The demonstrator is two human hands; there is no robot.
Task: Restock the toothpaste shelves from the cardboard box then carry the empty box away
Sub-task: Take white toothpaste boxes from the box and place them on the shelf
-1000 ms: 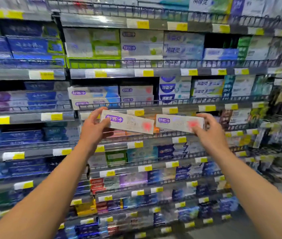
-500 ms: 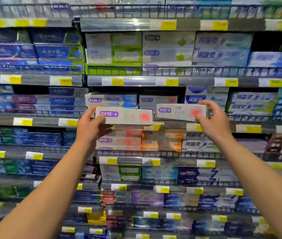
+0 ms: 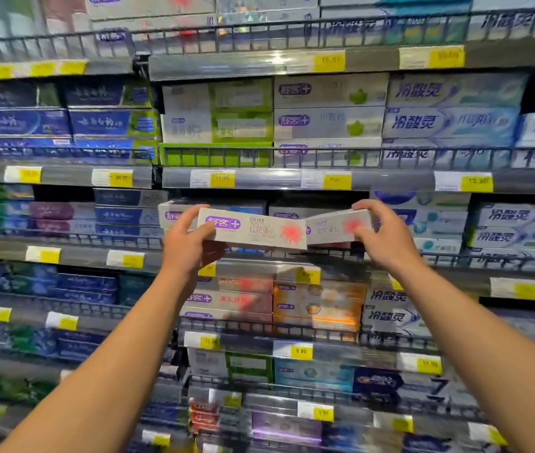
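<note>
Pale grey cardboard, printed with a purple logo and a red flower burst, makes up the two toothpaste cartons I hold up in front of the shelves. My left hand grasps the left carton at its 9 o'clock end, thumb on the front face and fingers curled behind it. My right hand grasps the right carton at its 3 o'clock end, fingers curled over the top edge and thumb beneath. The inner ends of the two cartons meet near the middle of the view, the left carton overlapping the front of the right one. Both cartons lie lengthwise, roughly level, the left one dipping slightly toward 3 o'clock.

The cartons are raised level with a shelf rail, in front of a shelf slot whose contents are mostly hidden behind them. At 12 o'clock from my hands a higher shelf carries stacked grey cartons with green leaves, flanked at 9 o'clock by green-and-white cartons. At 6 o'clock, below the rail, stand further grey cartons with red print and just beside them orange cartons. Yellow price tags run along every shelf edge. Dark blue cartons fill the bay at 10 o'clock. The lower shelves are blurred.
</note>
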